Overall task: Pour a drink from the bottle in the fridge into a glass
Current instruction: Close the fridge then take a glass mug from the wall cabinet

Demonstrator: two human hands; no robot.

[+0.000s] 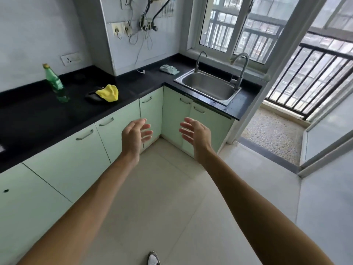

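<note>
Both hands empty, fingers spread – left hand [134, 134], right hand [194, 133] – green bottle [56, 84] upright on black counter [38, 115], up-left, nearer left; no fridge/glass visible.

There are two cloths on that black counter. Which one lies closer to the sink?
The pale blue-green cloth, lying just left of the sink near the window corner. The yellow cloth sits much farther along the counter, nearer the green bottle.
</note>
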